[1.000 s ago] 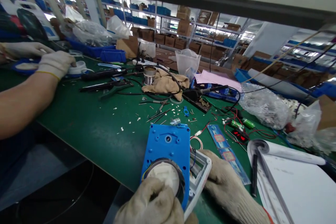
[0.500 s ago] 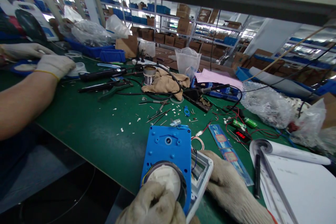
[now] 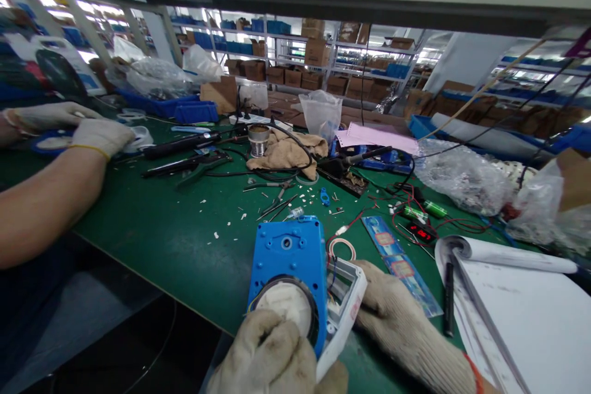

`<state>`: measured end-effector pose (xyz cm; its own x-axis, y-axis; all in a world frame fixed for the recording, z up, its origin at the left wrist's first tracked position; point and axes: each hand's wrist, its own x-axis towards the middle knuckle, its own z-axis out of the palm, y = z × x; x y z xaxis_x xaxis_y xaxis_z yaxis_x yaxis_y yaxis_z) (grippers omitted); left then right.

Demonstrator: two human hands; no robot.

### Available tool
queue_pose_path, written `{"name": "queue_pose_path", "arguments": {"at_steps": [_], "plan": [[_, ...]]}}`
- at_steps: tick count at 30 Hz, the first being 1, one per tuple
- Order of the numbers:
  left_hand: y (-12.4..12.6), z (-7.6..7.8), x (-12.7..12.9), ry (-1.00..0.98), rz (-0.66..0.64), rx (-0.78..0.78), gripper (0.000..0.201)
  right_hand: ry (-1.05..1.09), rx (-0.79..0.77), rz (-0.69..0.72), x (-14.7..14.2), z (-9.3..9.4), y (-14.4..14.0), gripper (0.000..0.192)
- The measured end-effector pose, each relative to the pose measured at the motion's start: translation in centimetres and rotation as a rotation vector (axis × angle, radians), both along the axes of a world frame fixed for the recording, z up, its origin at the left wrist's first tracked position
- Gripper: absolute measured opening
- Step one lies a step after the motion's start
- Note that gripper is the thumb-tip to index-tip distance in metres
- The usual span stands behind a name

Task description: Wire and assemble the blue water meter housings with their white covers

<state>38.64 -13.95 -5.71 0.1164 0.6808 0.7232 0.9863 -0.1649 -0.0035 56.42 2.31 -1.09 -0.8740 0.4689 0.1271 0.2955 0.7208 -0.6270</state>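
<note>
Blue housing (image 3: 286,252): one, near edge of green table (image 3: 161,221), centre-near, tilted up toward me; round white disc (image 3: 284,305) set in its near end, one.
White casing (image 3: 344,301): one, touching the housing's right side, thin wires between them.
My left hand (image 3: 272,357): gloved, fingers curled onto the disc and housing's near end, gripping.
My right hand (image 3: 397,326): gloved, fingers wrapped on the white casing from the right, holding.
Co-worker hands (image 3: 99,135): two, gloved, far left, on a blue-white part; forearm lies along the left table edge.
Right side: one open notebook (image 3: 530,320), one black pen (image 3: 449,298) beside it, one blue printed strip (image 3: 399,265) just right of my right hand.
Far of housing: one solder spool (image 3: 258,138), one tan rag (image 3: 286,151), one soldering iron (image 3: 364,156), red wires, tweezers, white scraps.
Room: open green mat left of housing; table edge runs just near-left of it; right and far crowded.
</note>
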Motion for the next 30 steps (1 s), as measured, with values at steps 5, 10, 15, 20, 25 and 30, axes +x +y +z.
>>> {"name": "queue_pose_path", "arguments": {"at_steps": [5,10,15,20,25,30], "plan": [[1.0,3.6,-1.4,0.029,-0.123,0.042,0.015,0.032,-0.047,0.038,0.1,0.1,-0.1,0.021],[1.8,4.3,-3.4,-0.269,-0.161,-0.002,0.027,0.068,-0.018,0.082,0.6,0.0,0.0,0.021],[2.2,2.6,-4.4,-0.694,-0.083,-0.027,0.009,0.133,0.016,0.023,1.0,-0.2,0.0,0.021],[3.4,2.7,-4.5,-1.138,-0.021,0.099,0.023,0.104,0.114,-0.145,1.6,-0.7,0.4,0.034],[5.1,3.3,-5.7,-1.631,-0.03,0.132,0.03,0.025,0.209,-0.109,2.0,-0.6,0.4,0.025],[6.7,3.8,-7.6,-1.583,0.145,-0.029,0.048,-0.013,0.266,-0.142,2.2,-0.1,-0.1,0.019]]}}
